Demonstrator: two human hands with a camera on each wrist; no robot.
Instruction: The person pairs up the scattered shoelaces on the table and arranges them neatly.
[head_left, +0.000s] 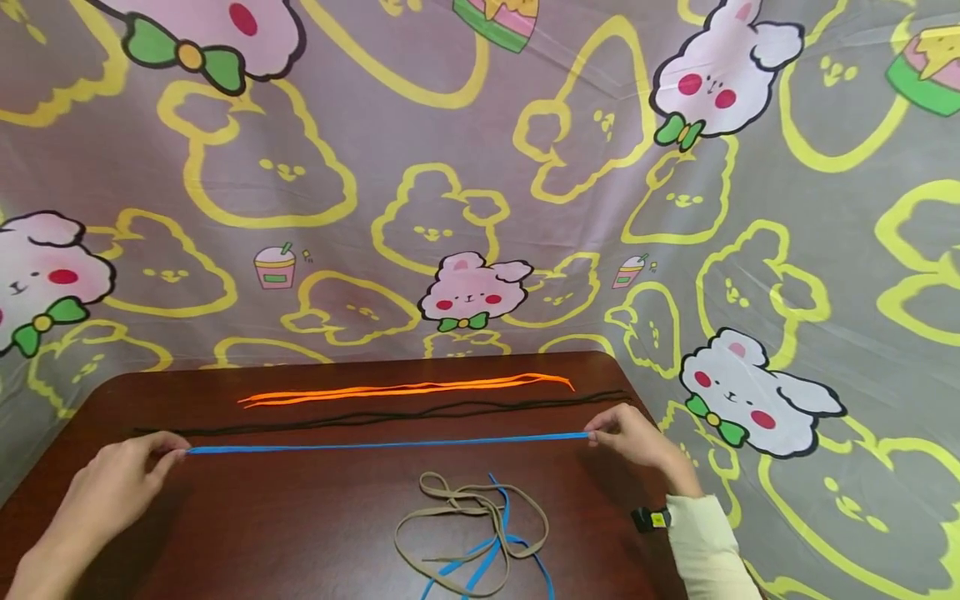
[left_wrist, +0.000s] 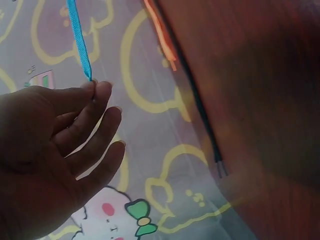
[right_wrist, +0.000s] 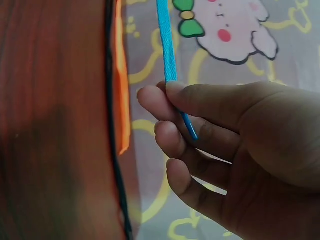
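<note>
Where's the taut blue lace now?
In the head view, the taut blue lace stretches from left hand to right hand, between the black lace and tan lace.

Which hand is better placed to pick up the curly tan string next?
Probably the right hand: it looks nearer the curly tan string than the left hand does. Both pinch the stretched blue lace, so either might need to let go first.

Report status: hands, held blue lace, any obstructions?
Left hand and right hand pinching opposite ends. Held blue lace straight, stretched between them. No obstruction seen; tan lace, loose blue lace lie nearer the wearer.
</note>
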